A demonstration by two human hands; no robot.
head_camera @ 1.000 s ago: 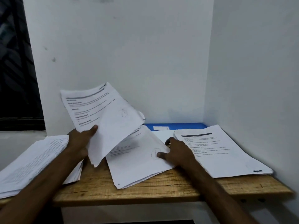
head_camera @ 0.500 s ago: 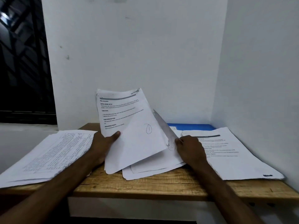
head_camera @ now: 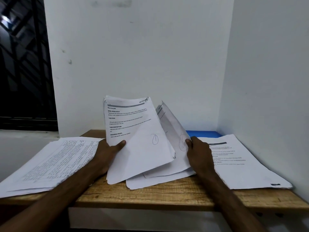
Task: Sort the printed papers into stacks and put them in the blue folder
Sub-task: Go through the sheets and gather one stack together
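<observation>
My left hand (head_camera: 108, 153) grips a bundle of printed sheets (head_camera: 137, 139) by its left edge and holds it tilted up above the wooden table (head_camera: 167, 195). My right hand (head_camera: 199, 153) pinches the right edge of another sheet (head_camera: 172, 131), raised on edge from the middle pile (head_camera: 158, 180). A stack of table-printed papers (head_camera: 55, 163) lies at the left. Another printed stack (head_camera: 242, 163) lies at the right. The blue folder (head_camera: 204, 133) lies at the back by the wall, mostly covered by papers.
White walls close off the back and the right side of the table. A dark grilled window (head_camera: 23, 64) is at the left. The left stack hangs over the table's left end, and the right stack reaches the front right edge.
Both hands have lifted their papers higher and more upright. The left bundle moved right toward the centre, and the right hand's sheet rose off the middle pile.
</observation>
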